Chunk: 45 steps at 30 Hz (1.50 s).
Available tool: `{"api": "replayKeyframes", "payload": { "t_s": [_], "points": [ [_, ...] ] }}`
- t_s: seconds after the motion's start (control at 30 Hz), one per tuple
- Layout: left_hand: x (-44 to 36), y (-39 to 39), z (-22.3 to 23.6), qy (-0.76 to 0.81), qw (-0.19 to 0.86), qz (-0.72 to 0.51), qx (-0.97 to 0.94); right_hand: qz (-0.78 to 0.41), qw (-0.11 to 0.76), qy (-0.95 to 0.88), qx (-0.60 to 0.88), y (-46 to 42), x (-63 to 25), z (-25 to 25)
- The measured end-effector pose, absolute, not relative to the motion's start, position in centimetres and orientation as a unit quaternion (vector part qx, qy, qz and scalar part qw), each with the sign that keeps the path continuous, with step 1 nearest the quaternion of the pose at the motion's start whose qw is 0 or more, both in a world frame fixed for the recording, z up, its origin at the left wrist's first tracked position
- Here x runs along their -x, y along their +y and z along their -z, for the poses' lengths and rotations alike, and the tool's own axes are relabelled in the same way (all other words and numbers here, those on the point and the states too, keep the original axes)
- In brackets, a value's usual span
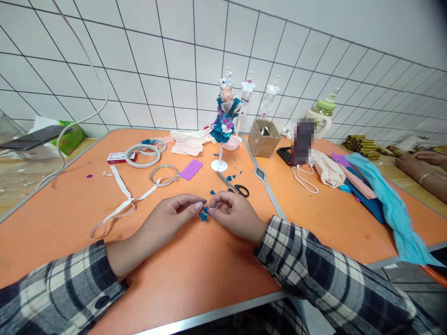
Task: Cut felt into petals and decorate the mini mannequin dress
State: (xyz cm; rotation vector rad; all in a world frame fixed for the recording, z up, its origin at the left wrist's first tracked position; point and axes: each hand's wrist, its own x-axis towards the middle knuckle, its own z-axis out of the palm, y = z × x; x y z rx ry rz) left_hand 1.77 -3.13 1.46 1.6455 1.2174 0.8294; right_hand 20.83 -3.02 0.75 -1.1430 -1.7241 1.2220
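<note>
Between my fingertips is a small dark-teal crepe paper flower or bow [203, 215]; its exact shape is partly covered. My left hand [176, 211] pinches it from the left, and my right hand [233, 214] pinches its upper right side. Just beyond my right hand lie scissors [240, 190] with black handles, with teal paper scraps [229, 178] beside the blades. Farther back, a small dress-form stand wears a teal paper dress [223, 125] with purple and peach trimmings. A purple paper rectangle [191, 169] lies left of its white base.
Tape rolls [142, 155], a red-and-white box [116, 158] and curled white tape [120, 204] lie to the left. A cardboard box [263, 139], a pixelated phone, a bottle [323, 111] and blue crepe paper [387, 200] are at right. Another person's arm [422, 172] rests at far right.
</note>
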Motion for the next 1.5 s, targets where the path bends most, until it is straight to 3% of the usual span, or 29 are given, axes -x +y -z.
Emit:
{"api": "replayKeyframes", "payload": {
  "t_s": [0.7,1.13,1.5],
  "points": [
    [-1.75,-3.31,-1.58,0.468,0.43,-0.331,-0.697,-0.372,0.345,-0.734,0.451,-3.11,-20.98,-0.56],
    [-1.65,-3.24,-1.58,0.494,0.419,-0.346,-0.679,-0.45,0.367,-0.674,0.457,-3.11,-20.66,-0.8],
    [-1.41,-3.24,-1.24,0.458,0.492,-0.35,-0.653,-0.539,0.385,-0.644,0.381,-2.44,-21.01,-0.07]
  ]
}}
